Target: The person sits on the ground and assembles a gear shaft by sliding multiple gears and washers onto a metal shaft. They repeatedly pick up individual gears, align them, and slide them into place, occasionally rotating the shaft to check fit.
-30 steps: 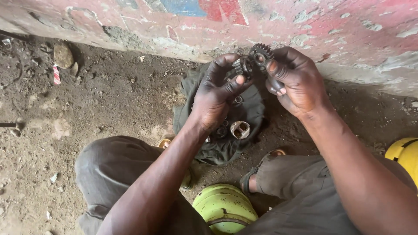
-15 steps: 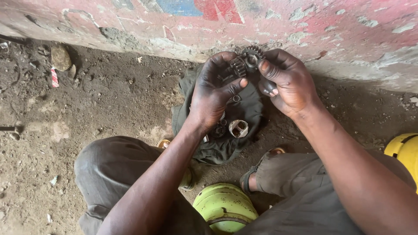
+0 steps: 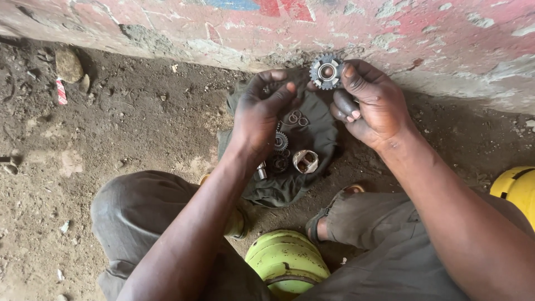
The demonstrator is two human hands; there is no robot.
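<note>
My right hand pinches a round toothed metal gear between thumb and fingers, held up near the painted wall. My left hand is just left of it, fingers curled; whether a small part sits in them I cannot tell. Below both hands a dark green cloth lies on the dirt. On it rest another small gear, a few thin rings and a short metal bush.
A pale green cylinder stands between my knees. A yellow container is at the right edge. A weathered painted wall runs along the top. Stones and litter lie on the dirt at the left.
Both hands held the gear together a second ago. Now the left hand has come off it and drawn left, and the right hand alone holds the gear up.
</note>
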